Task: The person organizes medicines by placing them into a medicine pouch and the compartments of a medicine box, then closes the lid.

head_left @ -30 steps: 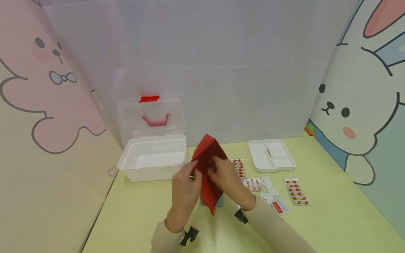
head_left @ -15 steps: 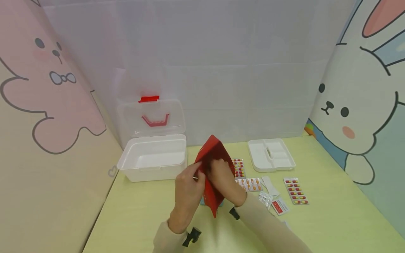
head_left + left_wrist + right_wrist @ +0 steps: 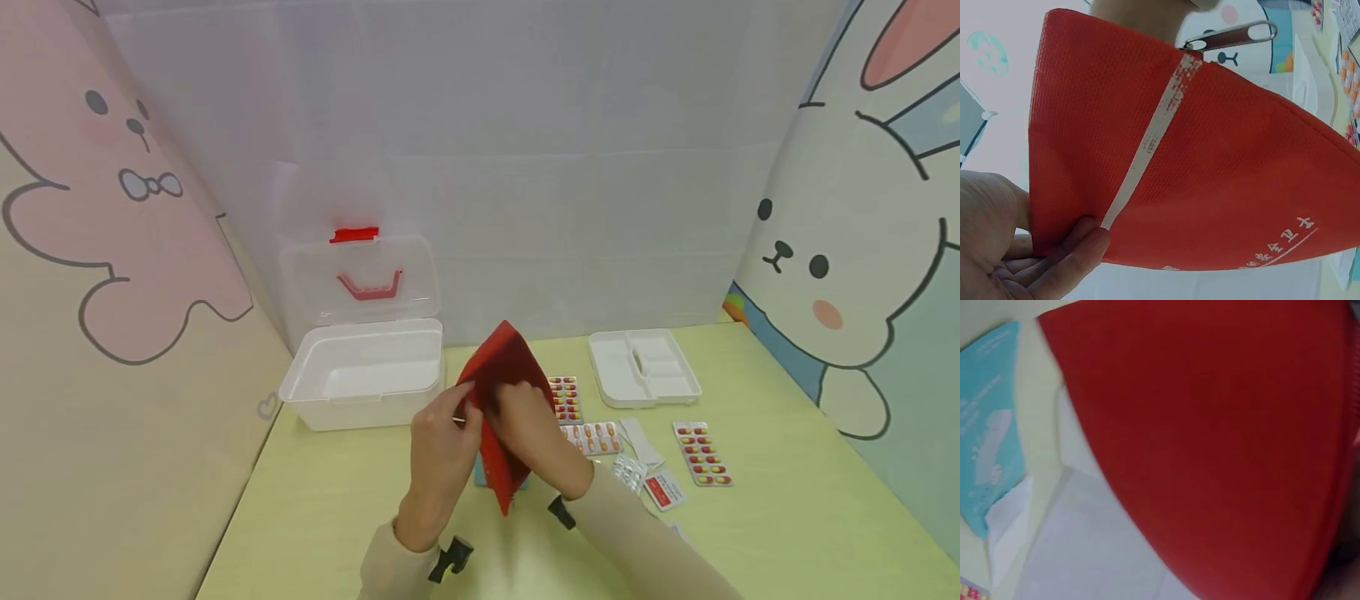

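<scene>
A red fabric zip pouch is held up over the table, its mouth spread open. My left hand grips one edge; in the left wrist view its thumb and fingers pinch a lower corner by the white stripe. The metal zipper pull sticks out at the top edge. My right hand reaches into the pouch, its fingertips hidden, so I cannot tell whether they hold anything. Below the pouch lies a teal packet, mostly covered in the head view.
A white box with its clear lid raised stands back left. A divided white tray sits back right. Capsule blister packs, a silver blister pack and a red-and-white packet lie right of the hands.
My right hand has gone deeper into the pouch, and its fingertips are now out of sight. The left hand keeps its grip, with only a slight shift.
</scene>
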A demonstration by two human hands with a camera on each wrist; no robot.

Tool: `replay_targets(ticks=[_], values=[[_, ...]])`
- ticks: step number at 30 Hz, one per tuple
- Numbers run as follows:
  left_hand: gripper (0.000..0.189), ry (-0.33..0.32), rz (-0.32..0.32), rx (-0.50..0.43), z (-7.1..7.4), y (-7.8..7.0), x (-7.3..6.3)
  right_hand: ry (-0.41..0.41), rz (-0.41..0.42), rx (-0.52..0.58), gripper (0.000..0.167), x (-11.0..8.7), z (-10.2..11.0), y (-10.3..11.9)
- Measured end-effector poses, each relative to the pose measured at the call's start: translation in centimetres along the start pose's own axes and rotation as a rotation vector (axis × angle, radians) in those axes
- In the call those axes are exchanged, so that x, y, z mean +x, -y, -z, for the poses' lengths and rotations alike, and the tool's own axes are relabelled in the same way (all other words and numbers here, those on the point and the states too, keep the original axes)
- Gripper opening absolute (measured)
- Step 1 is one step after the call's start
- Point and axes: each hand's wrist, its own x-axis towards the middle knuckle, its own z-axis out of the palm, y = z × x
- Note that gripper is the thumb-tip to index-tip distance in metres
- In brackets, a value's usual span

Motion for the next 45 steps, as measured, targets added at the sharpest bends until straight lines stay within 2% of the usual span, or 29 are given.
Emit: replay_targets(ticks=[4,7,13,17,23,32,37,41,45], values=[[0.023,0.008,0.006,0.0,0.4,0.5,0.4,-0.028,0.063,0.053,0.012,-0.4,2.2,0.6],[0.024,0.021,0.017,-0.003,0.8,0.8,0.6,-0.051,0.082,0.114,0.012,-0.6,3.6,0.6],[0.023,0.036,0.039,-0.007,1.4,1.6,0.7,-0.125,0.132,0.22,0.023,-1.0,5.3,-0.8],[0.023,0.033,0.056,0.0,1.8,1.9,0.9,-0.157,0.145,0.202,0.043,-1.1,6.4,-2.2],[0.024,0.008,0.073,0.028,2.4,2.8,1.2,-0.086,0.079,0.137,0.062,-1.4,7.6,-4.6],[0.026,-0.04,0.133,0.003,3.9,4.2,2.0,0.019,0.0,0.07,0.071,-2.3,9.0,-9.0],[0.027,-0.046,0.151,0.008,4.3,4.5,2.2,0.075,0.033,0.031,0.075,-3.5,9.1,-10.9],[0.027,-0.042,0.168,0.004,4.3,4.7,2.1,0.089,0.079,-0.034,0.073,-5.1,8.1,-12.3],[0.026,-0.038,0.174,0.001,4.2,4.7,1.9,0.148,0.071,-0.08,0.067,-7.1,7.0,-13.2]])
